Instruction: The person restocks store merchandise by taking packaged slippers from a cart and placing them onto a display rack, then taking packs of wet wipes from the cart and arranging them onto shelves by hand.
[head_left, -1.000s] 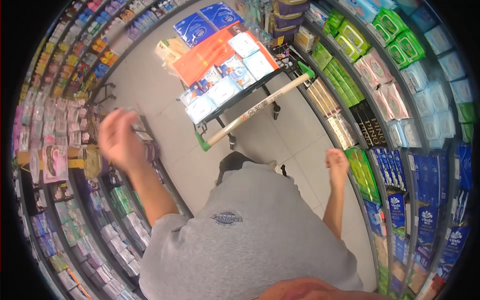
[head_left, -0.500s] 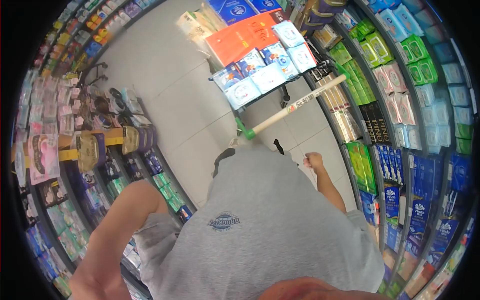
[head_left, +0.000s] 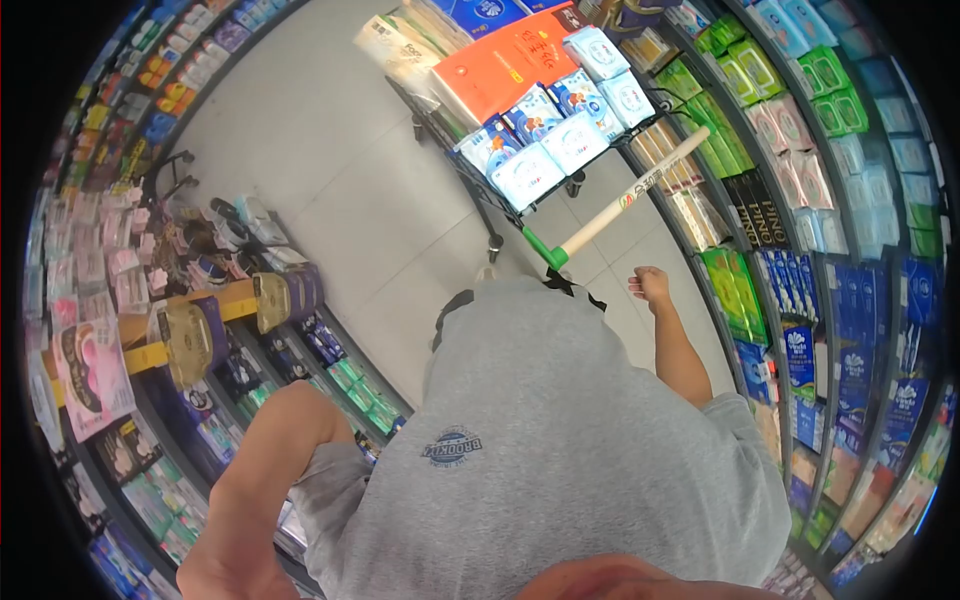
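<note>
My right hand (head_left: 650, 284) hangs above the floor beside my body, its fingers loosely bent and slightly apart, with nothing visible in it. It is nearest to the cart's pale handle bar with green ends (head_left: 635, 198), and does not touch it. The cart (head_left: 470, 180) stands ahead of me, loaded with blue-and-white packs (head_left: 575, 142), a large orange-red pack (head_left: 508, 68) and a beige pack (head_left: 405, 58). My left arm (head_left: 270, 455) is bent at the elbow on the left; the left hand is out of view.
Stocked shelves curve along the right, holding green packs (head_left: 733, 295) and blue Vinda packs (head_left: 852, 365). Hanging goods, including a pink pack (head_left: 92, 365) and gold-and-purple packs (head_left: 188, 340), line the left. Pale floor tiles (head_left: 370, 210) lie between.
The cart and its handle have shifted right and slightly down in view. My right hand also appears further right and higher, its fingers a little looser. The left elbow shows slightly lower.
</note>
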